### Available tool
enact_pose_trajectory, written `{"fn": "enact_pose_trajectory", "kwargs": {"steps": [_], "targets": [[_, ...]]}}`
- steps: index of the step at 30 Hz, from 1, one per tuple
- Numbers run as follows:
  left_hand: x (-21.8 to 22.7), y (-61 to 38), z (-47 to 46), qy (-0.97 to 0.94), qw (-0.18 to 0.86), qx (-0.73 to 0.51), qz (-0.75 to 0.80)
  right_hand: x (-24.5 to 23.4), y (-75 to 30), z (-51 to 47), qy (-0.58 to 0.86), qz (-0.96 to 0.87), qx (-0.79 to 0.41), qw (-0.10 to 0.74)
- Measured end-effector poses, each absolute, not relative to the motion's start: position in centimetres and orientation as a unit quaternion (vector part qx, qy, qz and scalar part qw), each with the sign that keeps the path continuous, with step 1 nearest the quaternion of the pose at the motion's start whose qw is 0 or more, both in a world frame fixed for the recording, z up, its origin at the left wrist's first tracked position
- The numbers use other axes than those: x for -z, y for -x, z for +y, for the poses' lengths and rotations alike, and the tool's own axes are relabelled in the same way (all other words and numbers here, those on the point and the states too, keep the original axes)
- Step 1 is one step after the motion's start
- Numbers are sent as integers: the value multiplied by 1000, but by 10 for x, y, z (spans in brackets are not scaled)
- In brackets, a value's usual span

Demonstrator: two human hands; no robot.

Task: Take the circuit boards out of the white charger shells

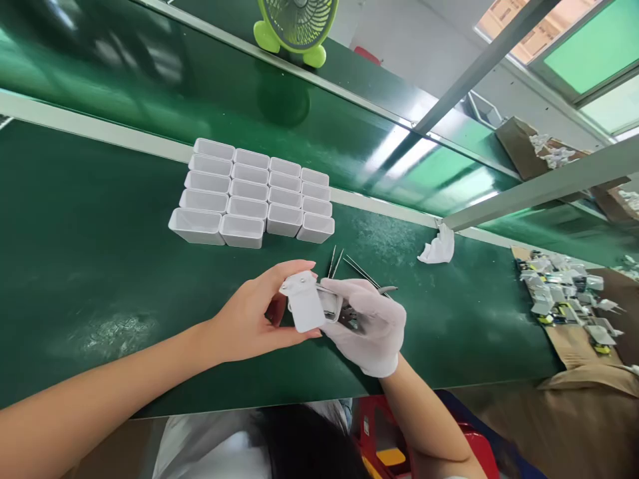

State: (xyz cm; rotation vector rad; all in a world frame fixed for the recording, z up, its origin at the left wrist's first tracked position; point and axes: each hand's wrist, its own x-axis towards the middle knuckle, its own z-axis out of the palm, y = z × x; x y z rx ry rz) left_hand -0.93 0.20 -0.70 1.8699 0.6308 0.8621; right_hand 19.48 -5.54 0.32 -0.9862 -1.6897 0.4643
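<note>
White plastic assembly (307,309): above the bench (100,253), near edge; right of the bare left hand (249,319), left of the gloved right hand (372,326) — both touching | flat face's long axis: near to far | left: pinching it, thumb near, fingers far | right: curled, gripping its right side — palm contents unclear

Your bare left hand (252,313) was curved in a grip, your white-gloved right hand (372,326) curled close beside it, your left forearm (124,378) slanted in from lower left, your right forearm (426,416) rose from lower right.
</note>
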Motion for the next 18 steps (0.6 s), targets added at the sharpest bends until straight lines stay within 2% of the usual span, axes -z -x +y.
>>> {"fn": "enact_pose_trajectory", "kwargs": {"steps": [5,10,12,16,18], "targets": [[10,8,0,-734,510,-402,200,-6,-197,-53,380,-767,-173,487],[10,8,-1,-682,590,-411,134,-11,-195,-49,370,-771,-150,495],[9,8,-2,-674,599,-419,110,-16,-195,-48,363,-773,-168,493],[8,7,-3,-656,626,-414,76,-27,-196,-47,366,-792,-254,417],[7,7,-3,-641,650,-401,79,-28,-197,-48,369,-797,-260,400]]}}
